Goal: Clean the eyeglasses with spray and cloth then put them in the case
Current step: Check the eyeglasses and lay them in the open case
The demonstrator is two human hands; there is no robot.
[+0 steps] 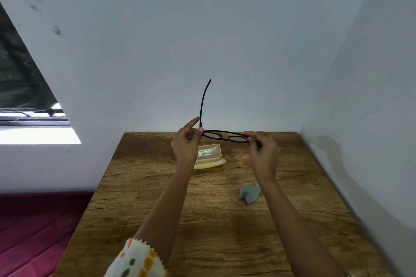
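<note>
Nearest the camera, a patterned sleeve covers the left arm, and both bare forearms reach forward over the wooden surface. A crumpled grey-blue cloth lies on the surface just inside the right forearm, touched by neither hand. No spray bottle shows.

Further on, the pale yellow case sits open on the surface. Its lid is tipped back and its long axis runs left to right. It lies partly behind the left wrist and below the left hand.

Above it, clear of the surface, both hands hold the eyeglasses level, with the frame's long axis also running left to right, close to parallel with the case. The left fingers pinch the frame's left end at the hinge, one finger pointing up beside it. The right hand curls in and pinches the right end between its fingertips.

One temple stands straight up from the left hinge against the wall behind — unfolded, right at the left fingers. The other temple is hidden by the right hand, so I cannot tell whether it is folded.

The case lies down and toward the person from the frame, nearer the left hand. As I judge it, the upright temple must fold across the lenses before the glasses can go down into the case — and the left fingers are best placed to do that.
</note>
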